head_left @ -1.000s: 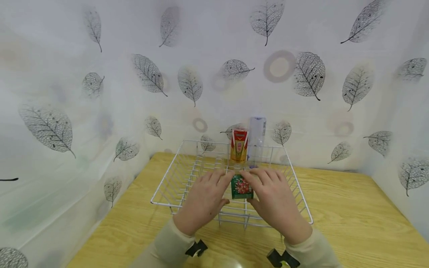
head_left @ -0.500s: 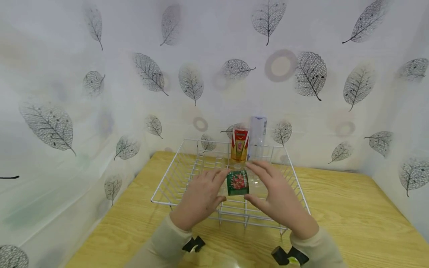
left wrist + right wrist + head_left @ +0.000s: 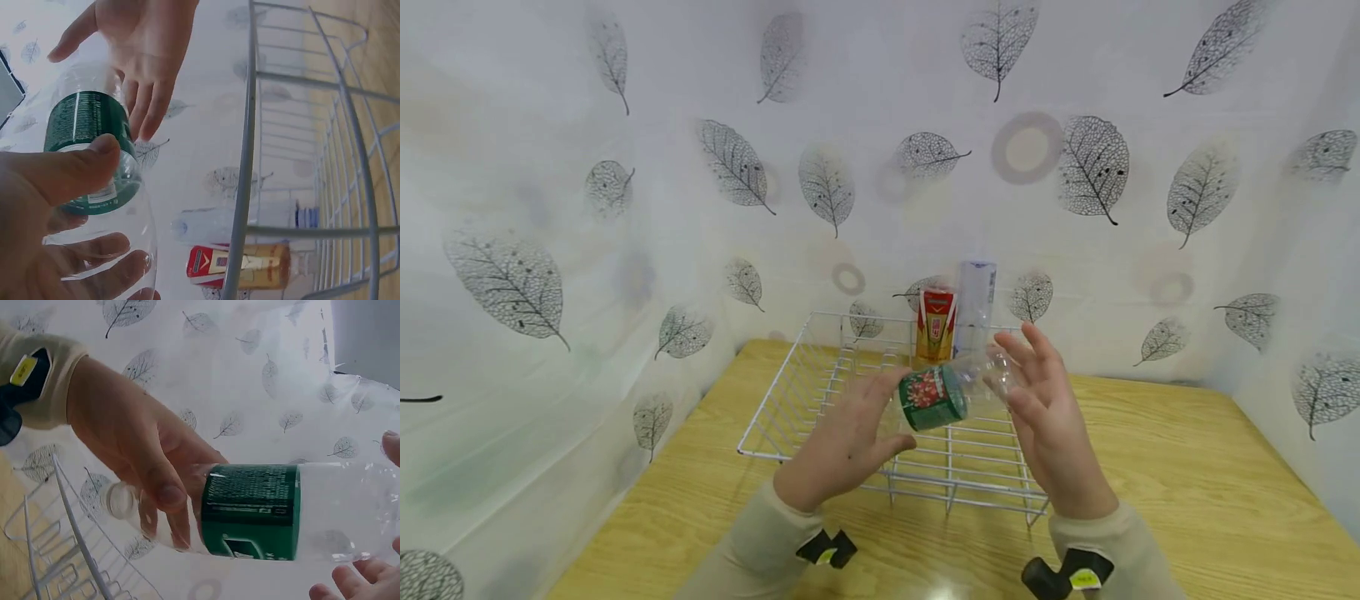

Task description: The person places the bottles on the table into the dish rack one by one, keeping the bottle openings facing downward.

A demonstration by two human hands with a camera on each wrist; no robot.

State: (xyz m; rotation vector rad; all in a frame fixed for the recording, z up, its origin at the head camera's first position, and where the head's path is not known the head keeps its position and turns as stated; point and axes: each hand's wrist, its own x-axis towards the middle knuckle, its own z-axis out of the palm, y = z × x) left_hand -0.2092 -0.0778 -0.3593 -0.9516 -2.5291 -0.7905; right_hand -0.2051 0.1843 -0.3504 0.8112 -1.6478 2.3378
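Note:
My left hand [image 3: 853, 446] grips a clear plastic bottle [image 3: 932, 396] with a green label, its thumb lying over the plastic in the left wrist view. The bottle is tilted sideways above a white wire rack [image 3: 775, 383]. In the right wrist view the left hand [image 3: 144, 431] is around the neck end, where the capless mouth [image 3: 120, 500] shows. My right hand [image 3: 1056, 433] is at the bottle's base end, palm turned inward and fingers spread loosely. Its fingers [image 3: 350, 581] appear just below the base in the right wrist view.
At the rack's back a red and yellow labelled bottle [image 3: 936, 325] stands upside down. Beside it is a taller clear bottle [image 3: 976, 300], also inverted. The rack rests on a wooden table [image 3: 1165, 467], with a leaf-patterned sheet [image 3: 880, 225] hanging behind.
The bottle has turned from facing the rack to lying sideways, its base end now up to the right. My right hand has loosened and moved right and outward; the left hand keeps hold.

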